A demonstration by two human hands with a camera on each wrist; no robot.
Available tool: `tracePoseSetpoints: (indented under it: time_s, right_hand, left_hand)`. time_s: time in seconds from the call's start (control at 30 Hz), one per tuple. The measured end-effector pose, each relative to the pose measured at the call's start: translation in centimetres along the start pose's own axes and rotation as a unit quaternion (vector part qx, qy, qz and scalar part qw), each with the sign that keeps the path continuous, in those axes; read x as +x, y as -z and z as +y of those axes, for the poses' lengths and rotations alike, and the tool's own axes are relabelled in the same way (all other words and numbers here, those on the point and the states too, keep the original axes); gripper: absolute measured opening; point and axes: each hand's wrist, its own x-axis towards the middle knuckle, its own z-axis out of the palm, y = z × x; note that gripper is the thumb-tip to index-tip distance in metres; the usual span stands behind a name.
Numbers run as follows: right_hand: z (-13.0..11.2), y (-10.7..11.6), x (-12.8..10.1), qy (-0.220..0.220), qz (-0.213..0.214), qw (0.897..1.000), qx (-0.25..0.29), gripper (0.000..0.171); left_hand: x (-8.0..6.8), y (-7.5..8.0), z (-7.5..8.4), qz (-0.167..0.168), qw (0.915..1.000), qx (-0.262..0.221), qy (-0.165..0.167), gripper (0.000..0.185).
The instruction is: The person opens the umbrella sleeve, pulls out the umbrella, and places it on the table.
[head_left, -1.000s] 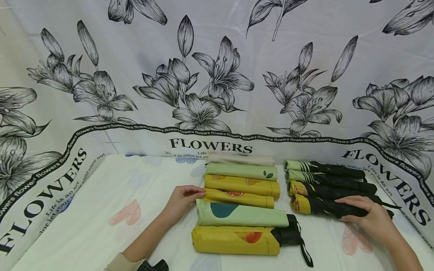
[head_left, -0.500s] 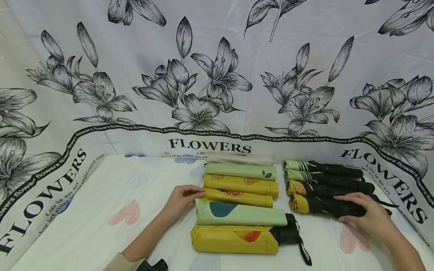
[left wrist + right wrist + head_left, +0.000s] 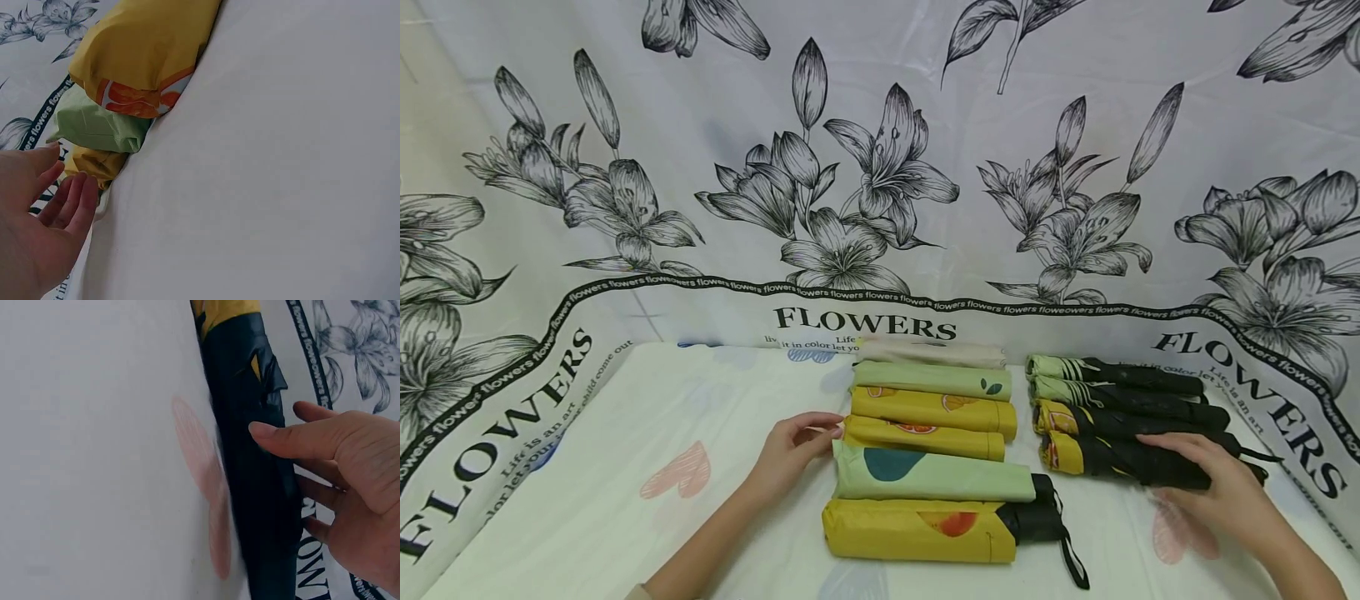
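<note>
- The right hand point(image 3: 1221, 487) lies over the nearest of four folded umbrellas without sleeves, a yellow-and-black folded umbrella point(image 3: 1120, 458); fingers and thumb curl round its black handle end.
- That umbrella's long axis runs left to right across the white heart-printed table cover point(image 3: 625, 467), yellow canopy end toward the middle, handle end under the palm.
- The left hand point(image 3: 790, 454) rests at the left end of a narrow yellow fabric sleeve with an orange-slice print point(image 3: 925, 437), fourth in a row of six sleeves; its fingers are loosely bent and its fingertips point(image 3: 833, 431) sit just beside or touching that end, gripping nothing.
- The sleeve also lies left to right, stretching away from the left hand toward the right hand, so each hand is nearer its own item.
- The head view shows both rows; the right wrist view shows the thumb point(image 3: 294, 439) laid across the black fabric.
- The left wrist view shows the sleeve ends stacked, with the fingers point(image 3: 75, 197) relaxed next to the yellow one.
</note>
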Motion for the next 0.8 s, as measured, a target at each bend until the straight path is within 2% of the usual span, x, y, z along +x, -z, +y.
tracePoseSetpoints:
  time_s: [0.2,0.3,0.43,0.53,0.8]
  right_hand:
    - [-3.3,-0.2,0.1,-0.012,-0.008,1.0,-0.012,0.067]
    - [-5.2,-0.6,0.4,-0.007,-0.007,1.0,-0.013,0.062]
    - [-7.2,-1.6,0.8,0.028,0.028,0.999,-0.006,0.058]
    - [-8.5,-2.5,1.2,0.049,0.046,0.998,0.009,0.056]
    - [-11.1,-4.7,1.8,0.059,0.037,0.996,0.063,0.044]
  left_hand:
    - [-1.5,-0.3,1.2,0.028,0.9988,0.016,-0.037,0.023]
    - [-2.0,-0.6,1.3,0.022,0.9981,0.016,-0.056,0.021]
    - [-2.2,-1.0,0.9,-0.003,0.9974,0.011,-0.071,0.023]
    - [-2.3,-1.3,0.4,-0.022,0.9972,-0.002,-0.071,0.026]
    - [-2.4,-1.3,-0.1,-0.046,0.9971,-0.034,-0.05,0.034]
